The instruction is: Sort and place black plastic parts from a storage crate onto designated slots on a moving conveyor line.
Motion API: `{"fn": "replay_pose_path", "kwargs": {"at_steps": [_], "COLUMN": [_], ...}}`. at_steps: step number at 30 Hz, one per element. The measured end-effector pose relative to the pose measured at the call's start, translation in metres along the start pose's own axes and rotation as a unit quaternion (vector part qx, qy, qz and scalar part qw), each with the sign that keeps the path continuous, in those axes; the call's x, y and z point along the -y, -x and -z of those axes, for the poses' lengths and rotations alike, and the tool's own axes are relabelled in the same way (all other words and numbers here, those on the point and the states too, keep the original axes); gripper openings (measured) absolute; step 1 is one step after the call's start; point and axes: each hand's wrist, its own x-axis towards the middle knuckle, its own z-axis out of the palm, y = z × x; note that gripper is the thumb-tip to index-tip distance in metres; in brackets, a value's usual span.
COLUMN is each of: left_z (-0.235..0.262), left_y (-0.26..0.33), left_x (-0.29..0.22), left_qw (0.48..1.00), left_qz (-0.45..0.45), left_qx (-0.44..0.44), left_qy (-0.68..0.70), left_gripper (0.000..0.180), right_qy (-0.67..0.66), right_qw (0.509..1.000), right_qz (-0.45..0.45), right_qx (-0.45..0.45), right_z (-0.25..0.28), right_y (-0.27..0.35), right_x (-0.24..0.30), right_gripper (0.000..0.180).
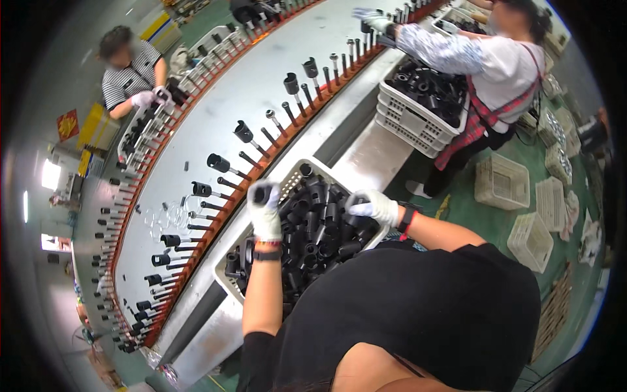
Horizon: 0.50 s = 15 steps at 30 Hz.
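Note:
My left hand [265, 219], in a white glove, is raised at the left rim of a white plastic crate [230, 277]. Its fingers are wrapped round a black tubular part [262, 192], whose hollow end faces up. Inside the crate lies a heap of black tubular parts [313, 219]. Over the right side of that heap is my right hand [375, 208], also gloved, its fingers curled round a black tubular part [358, 198] that they partly hide.
Beyond the crate curves a conveyor with upright pegs [225, 209], many topped with black sockets [219, 162]. To the right a person [496, 78] works by stacked crates of black parts [418, 121]. Another person [134, 72] works across the conveyor. Crates [501, 183] stand on the green floor.

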Motion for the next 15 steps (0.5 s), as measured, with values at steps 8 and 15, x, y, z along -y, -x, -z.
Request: {"fn": "replay_pose_path", "kwargs": {"at_steps": [8, 15], "left_z": [-0.072, -0.186], "left_y": [-0.102, -0.15], "left_x": [-0.022, -0.031], "left_qw": [0.974, 0.958], "left_qz": [-0.058, -0.114], "left_qx": [0.07, 0.121], "left_qy": [0.208, 0.232], "left_gripper": [0.032, 0.026], "right_qy": [-0.171, -0.153], "right_qw": [0.983, 0.987], "right_qz": [-0.032, -0.014], "right_qx": [-0.067, -0.051], "right_z": [-0.013, -0.021], "right_y": [0.046, 0.056], "right_x": [0.007, -0.011], "right_gripper": [0.023, 0.03]}}
